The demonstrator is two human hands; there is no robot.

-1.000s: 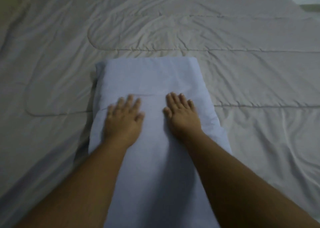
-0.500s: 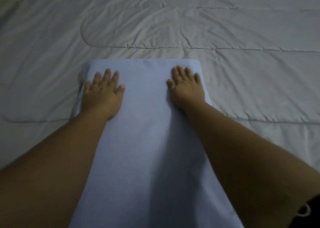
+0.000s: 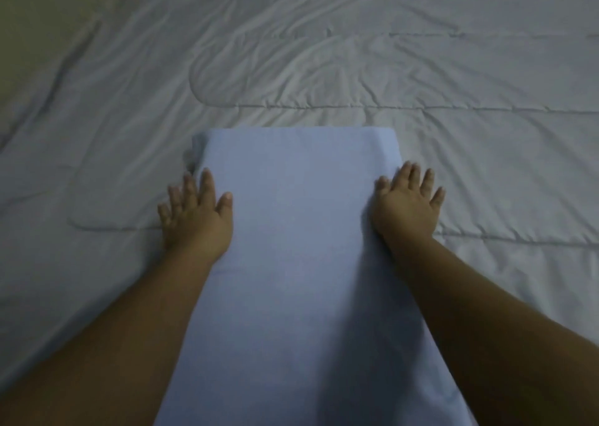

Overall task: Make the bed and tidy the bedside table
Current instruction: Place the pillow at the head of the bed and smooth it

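A pale blue folded sheet (image 3: 298, 231) lies lengthwise on the white quilted bedcover (image 3: 421, 78), running from the bottom edge of the view to the middle. My left hand (image 3: 194, 218) rests flat on the sheet's left edge, fingers spread, partly over the bedcover. On the right edge lies my right hand (image 3: 405, 205), palm down with the fingers apart. Neither hand holds anything. Both forearms reach in from the bottom corners.
The wrinkled bedcover fills nearly the whole view, with stitched quilting lines across it. A darker strip (image 3: 29, 20) shows at the top left, beyond the bed's edge. The room is dim.
Both hands have slid outward from the middle of the folded sheet to its left and right edges. The sheet's top surface looks smoother than before.
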